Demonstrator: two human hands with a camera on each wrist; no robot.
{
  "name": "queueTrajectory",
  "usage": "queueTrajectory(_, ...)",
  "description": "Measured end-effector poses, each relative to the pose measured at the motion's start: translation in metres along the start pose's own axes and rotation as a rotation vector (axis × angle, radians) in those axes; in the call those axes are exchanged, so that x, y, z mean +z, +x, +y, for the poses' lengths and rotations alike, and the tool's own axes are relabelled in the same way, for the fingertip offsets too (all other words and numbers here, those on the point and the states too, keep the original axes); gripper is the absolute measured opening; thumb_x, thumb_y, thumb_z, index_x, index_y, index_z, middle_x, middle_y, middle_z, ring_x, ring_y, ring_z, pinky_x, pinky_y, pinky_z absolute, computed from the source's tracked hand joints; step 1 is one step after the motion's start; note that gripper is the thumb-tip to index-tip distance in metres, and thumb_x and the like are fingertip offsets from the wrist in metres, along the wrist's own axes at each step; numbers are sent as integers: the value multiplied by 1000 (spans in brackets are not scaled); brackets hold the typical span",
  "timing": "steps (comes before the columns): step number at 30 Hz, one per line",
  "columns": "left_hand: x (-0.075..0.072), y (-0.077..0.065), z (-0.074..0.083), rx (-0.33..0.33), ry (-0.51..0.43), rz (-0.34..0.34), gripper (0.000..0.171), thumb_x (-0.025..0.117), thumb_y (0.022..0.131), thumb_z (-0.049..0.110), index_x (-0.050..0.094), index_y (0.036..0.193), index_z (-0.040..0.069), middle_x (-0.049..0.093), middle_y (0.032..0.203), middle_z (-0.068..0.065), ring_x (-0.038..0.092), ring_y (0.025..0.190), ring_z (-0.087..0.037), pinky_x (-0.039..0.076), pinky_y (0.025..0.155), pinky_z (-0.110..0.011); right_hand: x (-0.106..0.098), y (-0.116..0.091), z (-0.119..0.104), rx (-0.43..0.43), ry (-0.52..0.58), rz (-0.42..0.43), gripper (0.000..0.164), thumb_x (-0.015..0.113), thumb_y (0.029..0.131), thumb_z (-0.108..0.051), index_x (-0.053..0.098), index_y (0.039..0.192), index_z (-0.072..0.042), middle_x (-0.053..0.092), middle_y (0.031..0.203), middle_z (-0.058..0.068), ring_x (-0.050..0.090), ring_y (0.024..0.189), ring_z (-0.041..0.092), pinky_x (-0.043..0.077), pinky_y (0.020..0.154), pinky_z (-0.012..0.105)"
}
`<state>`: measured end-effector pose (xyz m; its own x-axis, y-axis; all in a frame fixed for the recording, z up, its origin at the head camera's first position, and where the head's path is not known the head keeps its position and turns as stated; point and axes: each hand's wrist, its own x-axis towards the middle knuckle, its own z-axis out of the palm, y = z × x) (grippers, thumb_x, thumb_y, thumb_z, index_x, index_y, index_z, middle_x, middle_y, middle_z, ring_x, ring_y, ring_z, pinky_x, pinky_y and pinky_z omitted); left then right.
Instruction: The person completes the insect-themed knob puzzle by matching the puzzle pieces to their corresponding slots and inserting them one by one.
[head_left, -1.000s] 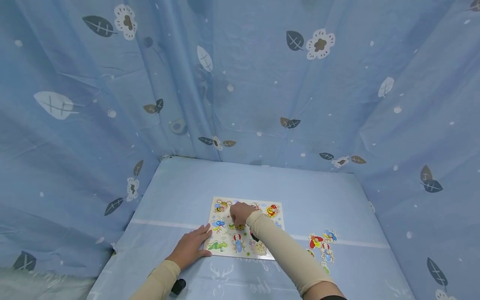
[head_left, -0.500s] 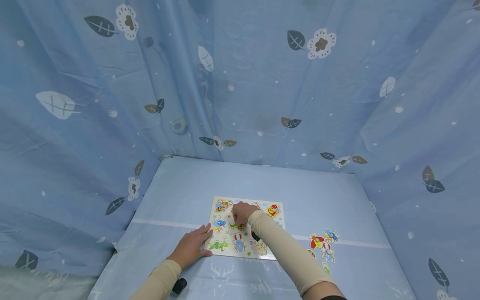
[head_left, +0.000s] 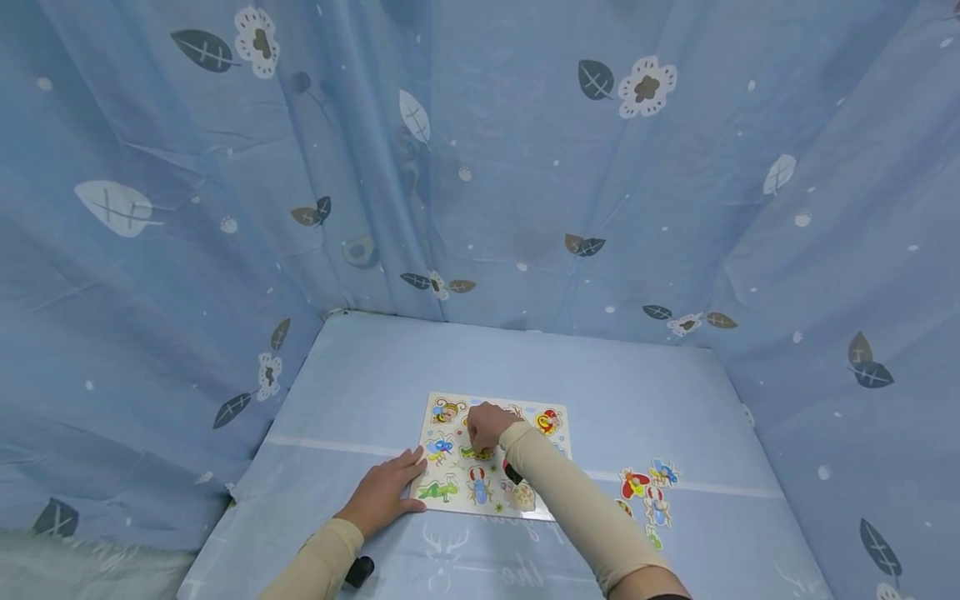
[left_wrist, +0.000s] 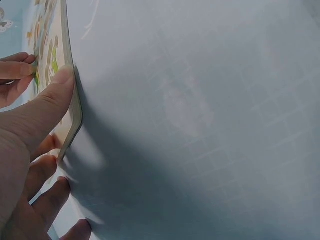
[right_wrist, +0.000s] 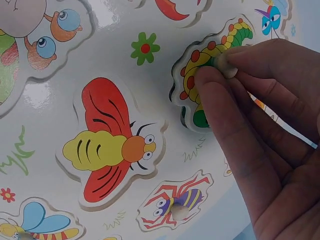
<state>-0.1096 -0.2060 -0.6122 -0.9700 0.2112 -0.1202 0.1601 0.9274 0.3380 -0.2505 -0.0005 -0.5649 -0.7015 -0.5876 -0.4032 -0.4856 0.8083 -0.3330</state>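
Lying on the table is a white insect puzzle board, its printed insects set in outlined recesses. My right hand is above the middle of it. In the right wrist view, the thumb and fingertips pinch the small round knob of a green and yellow caterpillar puzzle piece. That piece lies over a matching outline, a dark gap showing along its left side. My left hand rests at the board's near left corner, fingers extended along the left side. Its thumb presses on the board's edge in the left wrist view.
Loose puzzle pieces lie right of the board: a red-winged bug, a blue mosquito, a stag beetle and a green one. A knobbed spider piece sits in the board. Patterned blue curtains surround the table.
My right hand has shifted very slightly to the right over the board, its pinch kept. The left hand stays at the corner, and the loose pieces have not moved.
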Motion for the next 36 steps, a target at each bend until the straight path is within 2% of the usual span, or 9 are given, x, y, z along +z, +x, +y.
queueTrajectory(3, 0, 0, 1, 1, 0, 0, 80, 79, 69, 52, 56, 138, 16, 43, 153, 1, 44, 140, -25, 45, 106, -53, -1, -2, 0, 22, 24, 14, 16, 75, 80, -4, 74, 66, -10, 72, 64, 10, 53, 44, 12, 40, 41, 22)
queueTrajectory(6, 0, 1, 1, 4, -1, 4, 80, 78, 69, 52, 56, 138, 17, 43, 153, 1, 43, 140, -24, 45, 107, -53, 0, -3, 2, 50, 79, 31, 15, 76, 77, -3, 72, 63, -8, 71, 62, 12, 58, 46, 19, 38, 39, 22)
queueTrajectory(10, -1, 2, 2, 13, 1, 8, 80, 79, 69, 52, 56, 138, 17, 44, 153, 1, 44, 139, -25, 45, 106, -54, 0, -5, 5, 83, 174, 48, 14, 75, 75, 0, 73, 62, -5, 71, 62, 16, 69, 58, 33, 41, 39, 22)
queueTrajectory(16, -3, 2, 2, 7, 9, 6, 80, 79, 69, 51, 56, 138, 16, 43, 153, 1, 44, 140, -25, 45, 106, -54, -3, -8, 5, 89, 234, 37, 18, 72, 79, 2, 74, 64, -6, 70, 60, 11, 69, 56, 27, 54, 47, 27)
queueTrajectory(18, -4, 1, 3, 4, 2, -2, 80, 79, 69, 51, 56, 138, 16, 43, 153, 0, 44, 140, -25, 45, 106, -54, -2, -7, 6, 81, 230, 31, 19, 71, 79, 2, 74, 63, -8, 69, 58, 8, 66, 51, 22, 54, 47, 27)
queueTrajectory(23, -3, 1, 4, -15, -5, -21, 80, 79, 69, 51, 56, 138, 16, 43, 153, 1, 43, 140, -25, 44, 107, -54, 3, -5, 6, 92, 240, 35, 17, 74, 76, 4, 73, 63, -7, 68, 57, 6, 63, 46, 18, 53, 44, 27)
queueTrajectory(25, -2, 1, 5, -23, -1, -24, 80, 79, 69, 51, 56, 137, 16, 44, 153, 1, 43, 140, -25, 44, 107, -54, 3, -7, 4, 101, 247, 37, 15, 74, 76, 4, 74, 64, -5, 70, 59, 8, 65, 48, 20, 54, 45, 27)
queueTrajectory(32, 2, 0, 5, -31, -4, -24, 81, 80, 68, 51, 57, 137, 16, 44, 152, 1, 43, 140, -26, 43, 107, -55, 5, -9, 4, 62, 199, 37, 9, 75, 78, 2, 76, 71, -3, 72, 64, 11, 70, 58, 27, 47, 41, 22)
queueTrajectory(36, 3, 0, 3, -23, -5, -17, 81, 79, 68, 52, 57, 137, 16, 44, 153, 0, 43, 140, -26, 44, 107, -54, -1, -13, 4, 47, 177, 36, 9, 77, 80, -2, 76, 71, -4, 73, 66, 11, 72, 63, 28, 54, 48, 25)
